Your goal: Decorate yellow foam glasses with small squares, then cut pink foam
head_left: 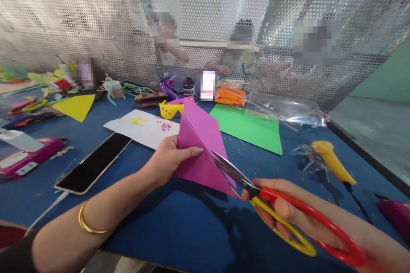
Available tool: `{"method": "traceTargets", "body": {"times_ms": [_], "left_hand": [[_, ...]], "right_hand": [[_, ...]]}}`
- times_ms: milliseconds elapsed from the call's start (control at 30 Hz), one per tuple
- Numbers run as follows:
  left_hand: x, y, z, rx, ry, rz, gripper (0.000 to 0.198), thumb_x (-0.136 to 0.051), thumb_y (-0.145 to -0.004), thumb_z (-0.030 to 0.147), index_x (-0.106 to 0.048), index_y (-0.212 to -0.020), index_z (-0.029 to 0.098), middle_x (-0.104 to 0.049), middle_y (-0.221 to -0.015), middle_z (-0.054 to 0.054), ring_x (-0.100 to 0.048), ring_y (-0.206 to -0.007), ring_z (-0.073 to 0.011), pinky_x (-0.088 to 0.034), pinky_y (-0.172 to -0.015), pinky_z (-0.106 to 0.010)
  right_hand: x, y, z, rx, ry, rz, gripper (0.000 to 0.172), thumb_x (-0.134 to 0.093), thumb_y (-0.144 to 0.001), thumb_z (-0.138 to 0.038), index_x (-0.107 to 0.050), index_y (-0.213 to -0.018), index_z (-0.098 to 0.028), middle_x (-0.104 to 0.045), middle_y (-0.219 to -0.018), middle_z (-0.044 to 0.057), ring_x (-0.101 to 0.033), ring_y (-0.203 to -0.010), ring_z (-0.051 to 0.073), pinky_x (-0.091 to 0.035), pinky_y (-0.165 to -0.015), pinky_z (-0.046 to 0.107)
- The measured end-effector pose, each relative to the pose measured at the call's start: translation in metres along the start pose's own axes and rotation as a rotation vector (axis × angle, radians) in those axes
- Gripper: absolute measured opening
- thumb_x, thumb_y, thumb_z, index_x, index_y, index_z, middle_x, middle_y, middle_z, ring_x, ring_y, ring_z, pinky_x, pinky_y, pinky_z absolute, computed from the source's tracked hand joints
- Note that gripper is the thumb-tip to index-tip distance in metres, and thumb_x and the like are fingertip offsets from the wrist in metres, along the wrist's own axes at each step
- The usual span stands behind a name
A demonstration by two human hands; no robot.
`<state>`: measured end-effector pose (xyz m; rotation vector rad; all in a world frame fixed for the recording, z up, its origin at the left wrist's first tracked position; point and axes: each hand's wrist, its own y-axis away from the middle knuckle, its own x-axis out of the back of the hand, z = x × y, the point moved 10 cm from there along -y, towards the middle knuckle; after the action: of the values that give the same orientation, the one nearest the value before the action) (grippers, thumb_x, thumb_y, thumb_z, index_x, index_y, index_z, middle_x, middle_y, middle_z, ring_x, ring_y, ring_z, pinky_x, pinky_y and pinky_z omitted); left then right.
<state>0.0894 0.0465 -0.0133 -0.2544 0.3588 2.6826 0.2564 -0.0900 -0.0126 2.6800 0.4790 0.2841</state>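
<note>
My left hand [171,155] pinches a purple-pink sheet of paper [201,132], thumb on the near face and fingers hidden behind it. The sheet is held up off the table and is partly slit. In my right hand [282,209] are scissors [237,175] with one red and one yellow handle. Their blades point up and left, and they reach into the lower right part of the sheet along the cut. How far the blades are apart is hard to make out. Under the sheet's left side lies white paper [144,126] with yellow and pink bits on it.
A phone [94,164] with a cable lies at left, near a magenta device [32,158]. Green sheets [246,128] and clear plastic bags [288,111] lie behind. At right is a yellow glue gun [333,162]. A perforated metal screen [208,13] closes the blue table's [153,226] back; people show beyond.
</note>
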Motion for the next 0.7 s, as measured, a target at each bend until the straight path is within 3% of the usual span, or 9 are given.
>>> {"method": "traceTargets", "body": {"times_ms": [67,200,300,533,700], "left_hand": [[0.0,0.0,0.0,-0.001,0.005,0.006,0.027,-0.085,-0.067,0.024,-0.074,-0.091,0.018,-0.079,-0.087,-0.002,-0.072,-0.073,-0.0162,-0.058,-0.068,-0.025],[-0.001,0.001,-0.001,0.022,0.048,0.014,0.025,-0.084,-0.068,0.023,-0.074,-0.09,0.018,-0.079,-0.089,-0.004,-0.072,-0.074,-0.0171,-0.058,-0.069,-0.026],[0.0,0.0,-0.002,0.029,0.058,0.022,0.026,-0.084,-0.068,0.022,-0.073,-0.091,0.017,-0.079,-0.09,-0.004,-0.072,-0.075,-0.0176,-0.059,-0.069,-0.026],[0.0,-0.001,-0.001,-0.031,0.029,0.008,0.029,-0.084,-0.068,0.024,-0.073,-0.094,0.018,-0.079,-0.093,-0.004,-0.072,-0.076,-0.0175,-0.059,-0.072,-0.027],[0.0,-0.001,-0.002,-0.007,0.054,0.011,0.027,-0.084,-0.068,0.023,-0.073,-0.092,0.017,-0.079,-0.092,-0.005,-0.072,-0.075,-0.0173,-0.059,-0.07,-0.027]], "right_hand": [[-0.003,-0.004,0.001,-0.003,0.007,-0.028,0.088,-0.055,-0.054,-0.092,-0.059,-0.102,-0.018,-0.053,-0.068,-0.002,-0.047,-0.055,0.009,-0.04,-0.051,0.023],[-0.008,-0.011,-0.005,0.113,0.081,-0.075,0.07,-0.052,-0.066,-0.087,-0.051,-0.084,-0.019,-0.047,-0.068,-0.004,-0.042,-0.055,0.008,-0.035,-0.049,0.021],[-0.011,-0.012,-0.009,0.176,0.119,-0.092,0.069,-0.05,-0.07,-0.086,-0.05,-0.086,-0.019,-0.043,-0.067,-0.005,-0.04,-0.054,0.007,-0.032,-0.048,0.02],[-0.008,-0.009,-0.006,0.156,0.158,-0.068,0.078,-0.043,-0.069,-0.089,-0.053,-0.098,-0.018,-0.046,-0.071,-0.004,-0.042,-0.054,0.007,-0.034,-0.047,0.021],[-0.007,-0.01,-0.01,0.177,0.199,-0.035,0.074,-0.043,-0.067,-0.09,-0.05,-0.084,-0.019,-0.043,-0.064,-0.005,-0.039,-0.053,0.008,-0.032,-0.048,0.022]]}}
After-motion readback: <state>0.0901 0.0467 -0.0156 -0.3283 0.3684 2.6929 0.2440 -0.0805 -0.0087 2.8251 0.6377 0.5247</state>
